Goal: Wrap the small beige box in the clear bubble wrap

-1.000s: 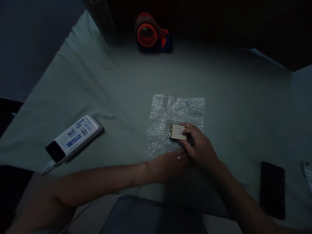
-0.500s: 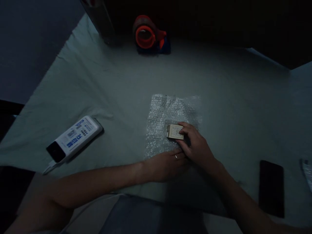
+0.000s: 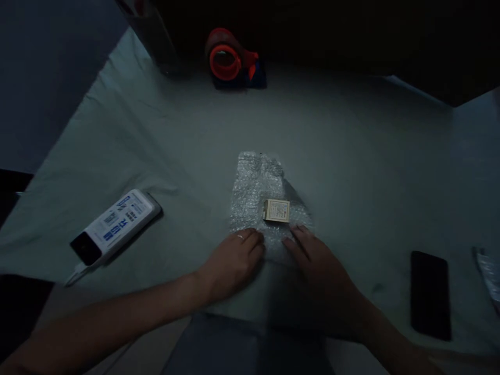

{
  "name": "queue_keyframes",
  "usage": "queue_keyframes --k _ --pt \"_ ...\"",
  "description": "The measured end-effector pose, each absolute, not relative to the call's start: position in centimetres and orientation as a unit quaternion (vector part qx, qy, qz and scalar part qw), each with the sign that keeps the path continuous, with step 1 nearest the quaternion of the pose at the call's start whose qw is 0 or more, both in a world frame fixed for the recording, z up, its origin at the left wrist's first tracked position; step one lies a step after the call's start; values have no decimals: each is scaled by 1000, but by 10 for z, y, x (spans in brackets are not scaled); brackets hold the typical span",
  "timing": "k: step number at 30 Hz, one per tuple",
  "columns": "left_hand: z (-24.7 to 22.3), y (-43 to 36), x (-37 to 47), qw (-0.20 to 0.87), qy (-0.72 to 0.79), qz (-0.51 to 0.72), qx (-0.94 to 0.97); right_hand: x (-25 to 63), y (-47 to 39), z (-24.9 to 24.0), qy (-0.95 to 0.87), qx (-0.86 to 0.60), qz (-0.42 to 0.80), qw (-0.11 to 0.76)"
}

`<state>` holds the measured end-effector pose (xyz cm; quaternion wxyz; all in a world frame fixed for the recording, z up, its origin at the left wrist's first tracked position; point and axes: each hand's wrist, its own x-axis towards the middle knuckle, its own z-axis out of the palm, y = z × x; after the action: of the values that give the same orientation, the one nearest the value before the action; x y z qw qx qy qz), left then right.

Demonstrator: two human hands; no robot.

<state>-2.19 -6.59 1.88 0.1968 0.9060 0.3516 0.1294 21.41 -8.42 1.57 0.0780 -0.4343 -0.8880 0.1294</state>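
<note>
Your surface, under a pale green cloth (image 3: 351,156), lies in a dim room, with a tape dispenser (image 3: 230,62) by the dark far side, a power bank (image 3: 117,224) at left and a phone (image 3: 430,296) at right. The small box (image 3: 277,211) rests on the bubble wrap (image 3: 250,192), in front of you; its contents are hidden. Your left hand (image 3: 233,260) has curled fingers at the wrap's near edge; your right hand (image 3: 316,258) has its fingers parted, just beside the box. You cannot tell whether either grips the wrap.

R grip (image 3: 312,255) off box (image 3: 277,211) | L grip (image 3: 236,259) shifted L | bub. wrap (image 3: 253,179) far-R crnr curled
</note>
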Motion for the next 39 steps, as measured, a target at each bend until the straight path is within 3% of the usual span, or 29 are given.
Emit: queue_keyframes --k 5,10,17,24,31,36,39 --pt "46 -38 -25 206 414 186 867 226 -51 33 -839 -459 264 131" --pt "45 3 -22 214 479 194 829 233 -7 42 -751 -522 346 209" --pt "33 26 -22 318 550 101 766 229 7 19 -749 -541 330 192" --pt "21 30 -29 335 535 83 771 227 7 13 -768 -541 298 170" --pt "41 9 -26 99 381 223 892 225 8 11 -776 -541 283 159" --pt "34 -10 -11 36 279 178 943 224 6 15 -774 -555 247 178" --pt "27 -8 -8 41 287 179 940 217 -3 22 -778 -560 120 258"
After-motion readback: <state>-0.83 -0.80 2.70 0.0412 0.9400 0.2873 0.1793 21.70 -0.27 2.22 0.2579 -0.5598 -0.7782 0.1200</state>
